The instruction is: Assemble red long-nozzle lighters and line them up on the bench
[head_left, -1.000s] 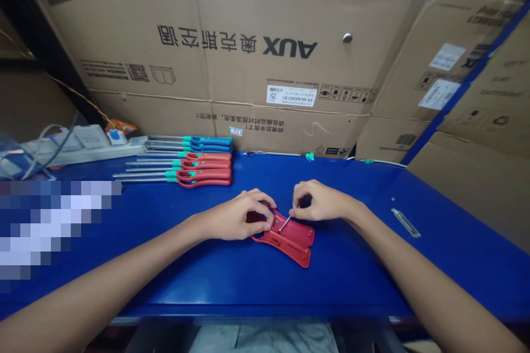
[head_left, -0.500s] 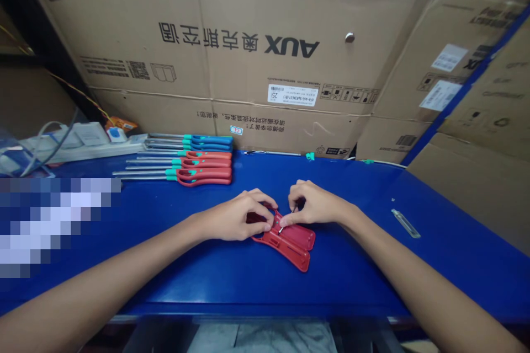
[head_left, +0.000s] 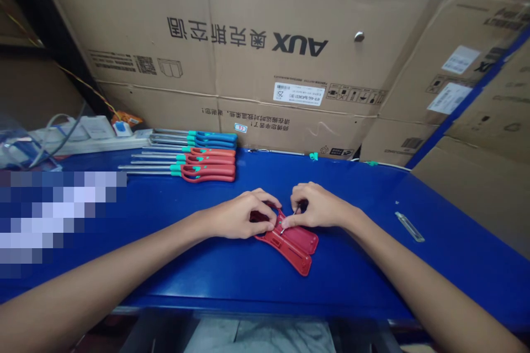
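The left hand (head_left: 242, 216) clenches the looped end of an open red lighter casing (head_left: 290, 245), its long axis running 10 to 4 o'clock on the blue bench (head_left: 356, 265); the right hand (head_left: 317, 205), with the casing's free ends at its 6 o'clock, pinches a thin metal wire (head_left: 289, 219).

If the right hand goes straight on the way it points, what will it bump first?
The right hand, pinching a thin metal wire, points across at the left hand, so it would probably meet that hand first. The red plastic lighter shell lies below; depth is hard to judge.
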Demonstrator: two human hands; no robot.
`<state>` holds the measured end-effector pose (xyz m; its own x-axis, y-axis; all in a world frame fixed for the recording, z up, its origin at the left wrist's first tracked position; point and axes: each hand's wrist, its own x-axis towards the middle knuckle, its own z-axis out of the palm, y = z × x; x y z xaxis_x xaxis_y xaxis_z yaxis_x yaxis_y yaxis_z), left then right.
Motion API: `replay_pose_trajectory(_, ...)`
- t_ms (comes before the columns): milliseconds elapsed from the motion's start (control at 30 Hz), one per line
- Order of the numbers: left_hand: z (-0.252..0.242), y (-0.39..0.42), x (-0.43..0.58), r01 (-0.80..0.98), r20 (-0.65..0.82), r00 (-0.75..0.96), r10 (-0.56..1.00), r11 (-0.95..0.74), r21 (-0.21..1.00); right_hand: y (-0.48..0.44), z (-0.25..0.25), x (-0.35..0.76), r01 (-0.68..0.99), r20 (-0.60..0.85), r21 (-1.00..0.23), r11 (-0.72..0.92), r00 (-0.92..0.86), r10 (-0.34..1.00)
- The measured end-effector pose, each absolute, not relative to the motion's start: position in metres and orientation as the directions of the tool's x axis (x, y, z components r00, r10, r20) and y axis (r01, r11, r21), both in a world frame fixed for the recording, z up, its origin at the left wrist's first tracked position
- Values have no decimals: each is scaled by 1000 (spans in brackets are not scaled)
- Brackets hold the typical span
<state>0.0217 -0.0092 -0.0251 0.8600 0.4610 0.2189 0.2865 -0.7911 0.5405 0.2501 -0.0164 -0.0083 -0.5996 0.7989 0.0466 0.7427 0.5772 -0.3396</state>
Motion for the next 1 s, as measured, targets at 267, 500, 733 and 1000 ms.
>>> replay_pose_trajectory(267, -25, -8, 22, 279, 223, 867, 446, -805, 523, -11, -20, 253, 640, 160, -475, 604, -612, 775)
replay_pose_trajectory(500, -24, -7, 22, 286, 215, 862, 458, -791, 540, -9, -26, 254, 552, 245, -551, 626, -610, 754)
replay_pose_trajectory(733, -30, -9, 26, 312, 240, 808, 538, -737, 600, -9, -24, 254, 577, 249, -474, 665, -636, 730)
replay_pose_trajectory(1000, -31, -8, 26, 303, 232, 799, 555, -704, 643, -11, -23, 252, 575, 247, -462, 675, -648, 721)
